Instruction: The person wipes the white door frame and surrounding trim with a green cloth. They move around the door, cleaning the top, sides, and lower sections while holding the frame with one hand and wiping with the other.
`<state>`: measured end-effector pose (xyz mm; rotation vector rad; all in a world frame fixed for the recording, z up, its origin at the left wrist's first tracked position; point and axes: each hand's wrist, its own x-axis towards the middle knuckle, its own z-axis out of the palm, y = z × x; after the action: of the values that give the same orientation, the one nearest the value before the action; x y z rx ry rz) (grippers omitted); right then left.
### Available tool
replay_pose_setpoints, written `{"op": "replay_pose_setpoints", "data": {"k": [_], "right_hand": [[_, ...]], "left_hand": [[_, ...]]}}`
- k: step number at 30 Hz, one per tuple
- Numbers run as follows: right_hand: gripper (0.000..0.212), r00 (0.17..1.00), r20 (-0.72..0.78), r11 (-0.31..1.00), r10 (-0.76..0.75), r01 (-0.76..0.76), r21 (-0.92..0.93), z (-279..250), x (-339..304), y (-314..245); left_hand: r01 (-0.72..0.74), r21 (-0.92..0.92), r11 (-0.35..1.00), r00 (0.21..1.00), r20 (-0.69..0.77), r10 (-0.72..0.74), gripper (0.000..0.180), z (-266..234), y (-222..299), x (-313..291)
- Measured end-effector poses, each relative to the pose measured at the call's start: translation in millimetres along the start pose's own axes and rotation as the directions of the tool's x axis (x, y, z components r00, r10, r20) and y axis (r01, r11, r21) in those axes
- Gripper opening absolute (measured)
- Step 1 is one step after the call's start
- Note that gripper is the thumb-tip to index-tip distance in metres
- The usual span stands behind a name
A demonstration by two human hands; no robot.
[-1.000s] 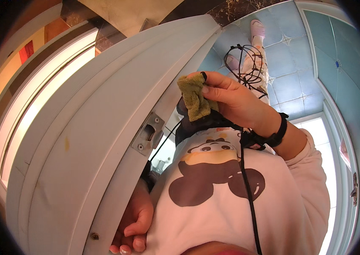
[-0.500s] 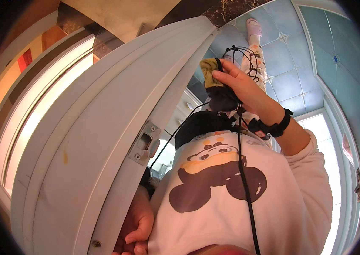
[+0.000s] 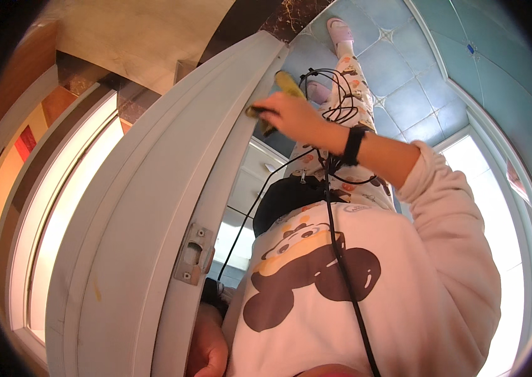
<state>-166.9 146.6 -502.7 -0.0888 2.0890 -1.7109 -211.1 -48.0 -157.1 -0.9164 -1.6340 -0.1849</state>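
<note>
My right hand point(image 3: 292, 117) is closed on an olive-green cloth point(image 3: 287, 85) with dark parts. One folded end of it sticks up past the fingers, and a dark end lies at the narrow edge of a white door point(image 3: 134, 188), near its top. Slight motion blurs this hand. My left hand point(image 3: 208, 344) is low at the left, beside the lower part of the same door edge. Its thumb side shows; the other fingers are hidden by the door and the picture's rim. Between the two hands, a metal latch plate point(image 3: 193, 253) is set into the door edge.
Black cables point(image 3: 341, 257) run down my front and loop above my legs. My feet in pink slippers point(image 3: 340, 31) stand on blue floor tiles point(image 3: 366, 50). Another doorway with a white frame point(image 3: 39, 251) is at the left, and a blue-green panel point(image 3: 498, 94) at the right.
My right hand has moved left with the cloth, from above my legs to the door edge. The view has shifted, and less of my left hand shows.
</note>
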Motion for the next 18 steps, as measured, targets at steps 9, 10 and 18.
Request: {"op": "replay_pose_setpoints", "data": {"k": [9,10,18], "right_hand": [[0.039,0.975,0.221,0.999,-0.031,0.036,-0.017,-11.7,13.2,12.5],[0.039,0.974,0.225,1.000,-0.027,0.029,-0.005,-9.6,8.6,6.3],[0.038,0.989,0.117,0.967,0.085,-0.054,-0.250,18.6,51.5,43.8]], "left_hand": [[0.038,-0.006,0.999,0.998,0.060,-0.037,0.013,1.7,-13.6,-14.1],[0.037,0.000,0.999,0.997,0.072,-0.037,0.013,0.5,-15.5,-14.7],[0.022,0.010,1.000,0.992,0.128,-0.024,0.015,-2.9,-27.3,-17.5]]}}
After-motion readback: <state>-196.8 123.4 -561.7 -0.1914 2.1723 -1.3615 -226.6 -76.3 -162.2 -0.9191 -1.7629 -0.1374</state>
